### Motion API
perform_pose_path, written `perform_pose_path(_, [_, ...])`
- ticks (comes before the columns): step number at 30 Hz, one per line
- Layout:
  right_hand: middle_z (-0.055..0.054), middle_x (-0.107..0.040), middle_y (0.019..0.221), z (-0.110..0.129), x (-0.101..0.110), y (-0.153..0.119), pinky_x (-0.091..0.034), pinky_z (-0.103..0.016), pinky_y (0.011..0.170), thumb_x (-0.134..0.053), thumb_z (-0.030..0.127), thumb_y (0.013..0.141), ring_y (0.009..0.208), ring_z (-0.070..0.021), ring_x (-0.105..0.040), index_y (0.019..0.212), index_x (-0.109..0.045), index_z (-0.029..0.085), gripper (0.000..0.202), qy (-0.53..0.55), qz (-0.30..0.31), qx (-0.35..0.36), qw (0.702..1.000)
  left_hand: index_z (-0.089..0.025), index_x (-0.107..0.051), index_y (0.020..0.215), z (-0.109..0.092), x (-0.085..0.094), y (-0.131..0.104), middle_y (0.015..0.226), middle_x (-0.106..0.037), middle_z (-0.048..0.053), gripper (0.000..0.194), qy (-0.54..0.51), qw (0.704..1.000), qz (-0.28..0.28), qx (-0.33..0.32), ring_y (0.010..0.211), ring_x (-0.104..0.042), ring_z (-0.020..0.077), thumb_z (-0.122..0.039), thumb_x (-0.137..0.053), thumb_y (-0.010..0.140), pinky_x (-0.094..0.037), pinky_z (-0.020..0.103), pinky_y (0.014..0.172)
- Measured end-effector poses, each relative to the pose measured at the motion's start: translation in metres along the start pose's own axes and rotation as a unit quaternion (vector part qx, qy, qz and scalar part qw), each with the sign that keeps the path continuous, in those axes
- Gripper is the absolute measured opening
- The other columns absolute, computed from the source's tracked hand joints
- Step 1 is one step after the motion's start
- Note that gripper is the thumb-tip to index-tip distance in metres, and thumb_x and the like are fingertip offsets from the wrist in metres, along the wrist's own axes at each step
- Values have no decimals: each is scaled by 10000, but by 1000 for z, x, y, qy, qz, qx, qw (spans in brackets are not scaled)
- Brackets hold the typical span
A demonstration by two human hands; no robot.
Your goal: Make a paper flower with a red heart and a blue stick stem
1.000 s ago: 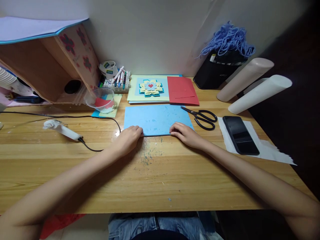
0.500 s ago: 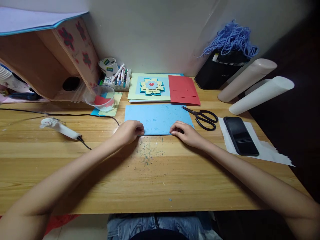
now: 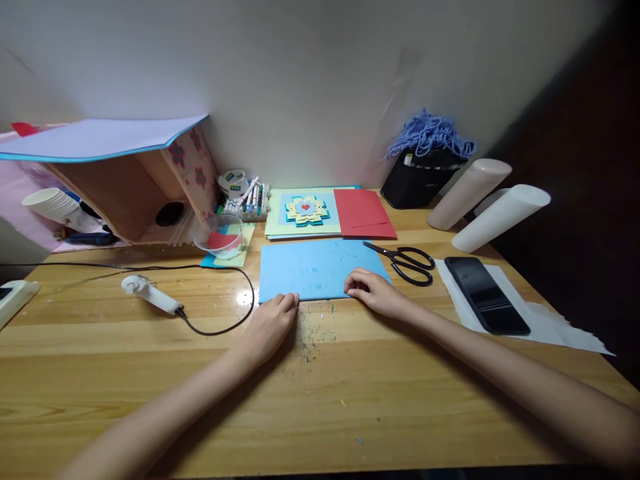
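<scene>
A blue sheet of paper (image 3: pixel 310 267) lies flat on the table in front of me, with faint darker marks on it. At its near edge, towards the left, my left hand (image 3: pixel 274 323) has its fingers closed on the border. My right hand (image 3: pixel 374 292) rests further along the same edge, thumb and fingers pinched together over the paper. Its fingertips partly cover the sheet's right side. Just beyond the right hand, black-handled scissors (image 3: pixel 407 263) lie with their blade tips over the paper's far right corner.
Behind the sheet sit a layered paper flower card (image 3: pixel 306 210) and red paper (image 3: pixel 365 212). A glue gun (image 3: pixel 153 295) with its cord lies left, near a plastic bowl (image 3: pixel 220 239) and a cardboard box (image 3: pixel 115 190). A phone (image 3: pixel 485 297) and white rolls (image 3: pixel 500 219) are right.
The camera view has tilted up and turned slightly left. My left hand has drawn back a little towards me, its fingers lower on the near edge. My right hand remains at that edge.
</scene>
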State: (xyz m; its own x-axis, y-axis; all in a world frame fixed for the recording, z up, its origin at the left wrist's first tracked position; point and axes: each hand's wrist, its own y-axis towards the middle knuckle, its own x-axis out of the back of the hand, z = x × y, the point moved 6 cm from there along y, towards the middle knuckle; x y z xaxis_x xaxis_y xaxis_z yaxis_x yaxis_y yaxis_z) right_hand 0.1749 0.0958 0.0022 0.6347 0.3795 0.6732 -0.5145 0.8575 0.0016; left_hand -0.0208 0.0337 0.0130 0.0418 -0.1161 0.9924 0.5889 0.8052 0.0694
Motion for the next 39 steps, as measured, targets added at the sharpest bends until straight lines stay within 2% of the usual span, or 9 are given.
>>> perform_pose_path(7, [-48, -531, 863, 11, 1, -2, -398, -328, 776, -399, 174, 875, 852, -180, -481, 812, -510, 201, 130, -44, 25, 53, 997, -130, -512, 1066, 5, 0, 8, 928, -568, 60, 227, 0, 999, 43, 22, 797, -542, 168, -143, -353, 903, -472, 270, 634])
perform_pose_path(11, [-55, -527, 905, 10, 2, -8, -405, -337, 795, -465, 279, 874, 890, -189, -475, 871, -517, 209, 87, -49, 7, 90, 995, -122, -544, 1006, 5, 2, 11, 913, -564, 66, 220, 10, 999, 27, 22, 789, -537, 174, -143, -350, 904, -470, 288, 665])
perform_pose_path(14, [-66, -541, 883, 7, 2, -14, -413, -330, 771, -499, 292, 861, 871, -193, -484, 893, -549, 203, 107, -62, -28, 139, 988, -121, -561, 966, 5, 0, 13, 896, -563, 73, 196, 31, 999, 20, 10, 773, -532, 178, -117, -383, 884, -466, 295, 656])
perform_pose_path(17, [-69, -556, 807, 9, 2, -19, -409, -312, 718, -426, 259, 897, 802, -188, -489, 853, -581, 197, 173, -114, -70, 173, 976, -118, -571, 927, 4, -3, 14, 865, -562, 81, 196, 50, 999, 5, -8, 748, -528, 179, -110, -382, 878, -465, 295, 631])
perform_pose_path(20, [-68, -557, 741, 16, -3, -27, -390, -297, 650, -377, 243, 915, 738, -185, -487, 834, -603, 188, 246, -216, -90, 185, 954, -118, -566, 945, 3, -2, 10, 864, -564, 87, 204, 56, 998, -13, -22, 761, -535, 180, -88, -380, 869, -470, 288, 621])
perform_pose_path(24, [-73, -578, 737, 23, -14, -41, -363, -291, 600, -339, 212, 924, 714, -184, -497, 929, -613, 181, 276, -333, -78, 201, 918, -112, -554, 987, -2, 2, 3, 891, -581, 91, 219, 75, 997, -10, -27, 779, -553, 181, -65, -386, 855, -471, 279, 625])
perform_pose_path(30, [-87, -596, 779, 24, -20, -49, -359, -290, 616, -314, 137, 913, 740, -187, -506, 966, -607, 165, 299, -387, -55, 212, 896, -126, -542, 979, -7, 7, -3, 907, -595, 90, 239, 89, 995, 0, -39, 768, -562, 185, -38, -367, 843, -454, 282, 607])
perform_pose_path(33, [-87, -590, 780, 24, -19, -47, -359, -291, 625, -322, 121, 903, 740, -191, -492, 957, -604, 158, 289, -371, -63, 213, 902, -130, -539, 954, -9, 7, -2, 885, -594, 86, 231, 87, 995, 17, -45, 750, -560, 186, -33, -366, 836, -444, 285, 591])
perform_pose_path(39, [-78, -572, 826, 18, -17, -43, -364, -301, 665, -385, 166, 896, 759, -192, -458, 907, -587, 178, 202, -257, -82, 139, 953, -137, -535, 930, -8, 7, -1, 900, -590, 81, 201, 70, 997, 18, -25, 760, -552, 183, -54, -371, 850, -431, 282, 605])
